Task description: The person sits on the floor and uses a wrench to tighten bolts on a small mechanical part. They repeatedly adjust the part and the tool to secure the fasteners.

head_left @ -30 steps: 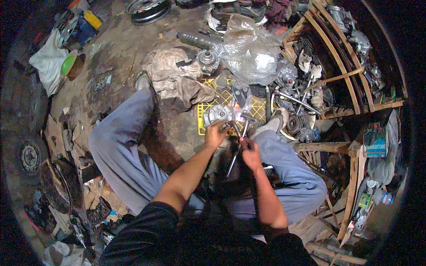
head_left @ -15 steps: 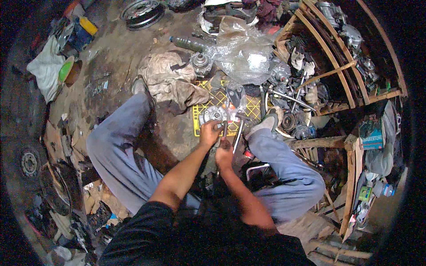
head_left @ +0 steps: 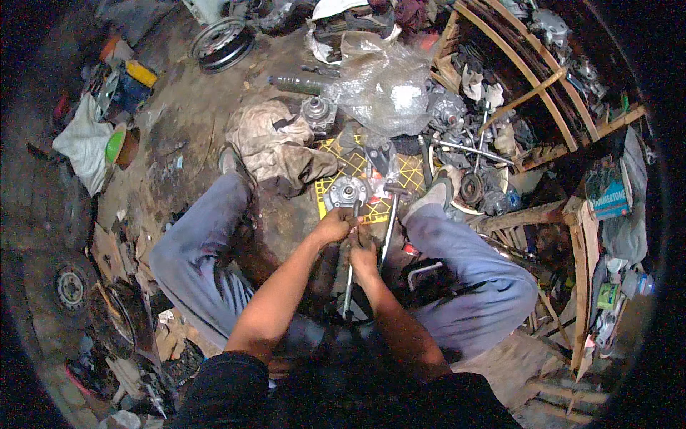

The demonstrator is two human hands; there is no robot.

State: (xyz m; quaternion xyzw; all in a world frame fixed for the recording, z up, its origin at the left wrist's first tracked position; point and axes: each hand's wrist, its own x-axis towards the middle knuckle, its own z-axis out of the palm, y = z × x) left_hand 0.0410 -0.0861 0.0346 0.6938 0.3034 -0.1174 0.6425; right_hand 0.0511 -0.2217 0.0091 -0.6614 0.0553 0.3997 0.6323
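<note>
My left hand (head_left: pixel 334 228) and my right hand (head_left: pixel 363 250) are closed close together on a long metal bar (head_left: pixel 349 286), whose dark upper end reaches the silver flanged hub (head_left: pixel 349 193); whether it touches the hub is unclear. The hub lies on a yellow plastic grid (head_left: pixel 411 171) between my legs. A second long bar with a T-shaped end (head_left: pixel 390 225) lies just right of my hands. Beyond the hub are dark metal pieces (head_left: pixel 379 154).
A crumpled dirty cloth (head_left: pixel 261 143), another hub (head_left: pixel 318 111) and clear bubble wrap (head_left: pixel 375 86) lie ahead. A wheel rim (head_left: pixel 221 43) is farther back. Metal parts (head_left: pixel 468 182) and wooden frames (head_left: pixel 547 71) crowd the right; a tyre (head_left: pixel 68 289) is far left.
Both hands have drawn back toward me from the hub and come closer together. My right hand moved leftward, and the bar's lower end now points down toward me.
</note>
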